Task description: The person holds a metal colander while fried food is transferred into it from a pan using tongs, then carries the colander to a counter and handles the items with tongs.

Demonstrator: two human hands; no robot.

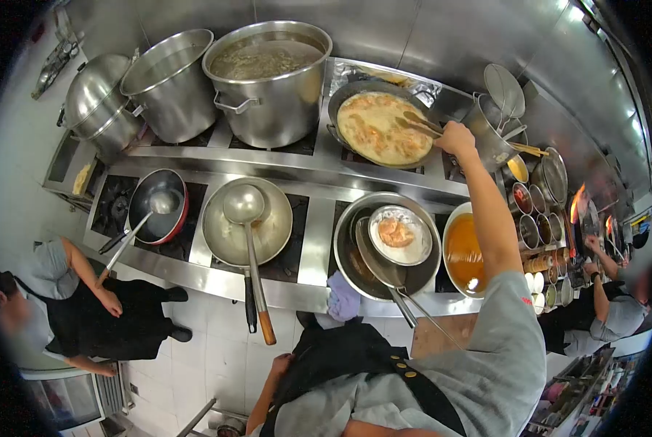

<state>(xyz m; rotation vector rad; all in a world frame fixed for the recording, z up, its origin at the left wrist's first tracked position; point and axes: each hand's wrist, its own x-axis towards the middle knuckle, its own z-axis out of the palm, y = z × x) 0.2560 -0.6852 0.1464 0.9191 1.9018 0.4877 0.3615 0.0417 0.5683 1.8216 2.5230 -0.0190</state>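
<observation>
Stretched over the back row of burners, my right hand [457, 140] is closed on a pair of tongs [422, 125]. The tips of the tongs reach into a wok [339, 102] of bubbling, foamy oil [373, 120] where several browned pieces [369, 138] float. I cannot make out whether the tips grip a piece. Down by my black apron hangs my left hand [281, 364], small in view, its fingers too unclear to read. Below the wok, a metal bowl [388, 255] with a raw-looking pinkish piece [396, 232] on white powder rests on a strainer [369, 251] over a larger pan [348, 280].
A bowl of orange liquid [464, 251] sits under my right arm. Large stockpots [267, 87] stand at the back left. Ladles lie in a pale pan [216, 233] and a red pan [182, 211]. Co-workers stand at both sides, and a flame [577, 204] burns at right.
</observation>
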